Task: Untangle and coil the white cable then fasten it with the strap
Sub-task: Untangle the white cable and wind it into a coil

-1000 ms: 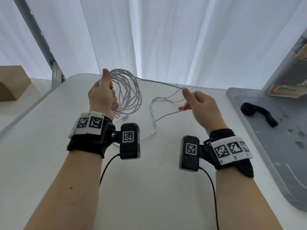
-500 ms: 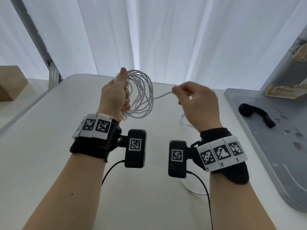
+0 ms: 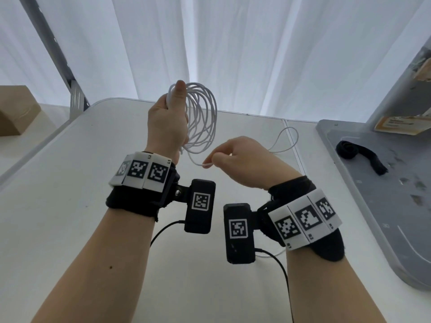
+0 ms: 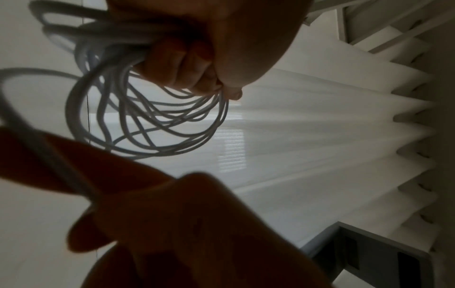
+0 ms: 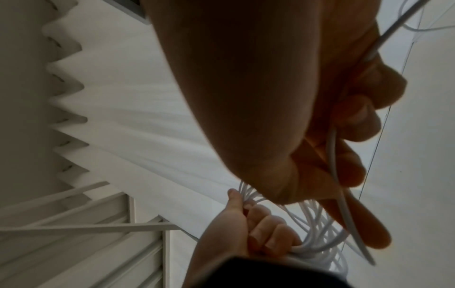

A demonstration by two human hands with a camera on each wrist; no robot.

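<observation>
white cable (image 3: 201, 117) mostly wound into loops, bundle gripped in left hand (image 3: 166, 123) above table (image 3: 58, 206), fingers (image 4: 187, 64) curled tight round strands, thumb pressed along top. loose run of cable pinched in right hand (image 3: 242, 163) just below coil, fingers (image 5: 354, 120) curled round it, strand passed through palm. rest of cable trailed over table in one loop behind right hand. black strap (image 3: 360, 157) left lying on grey tray (image 3: 384, 229) at right, well apart from both hands. cardboard box (image 3: 16, 110) seen far left.
</observation>
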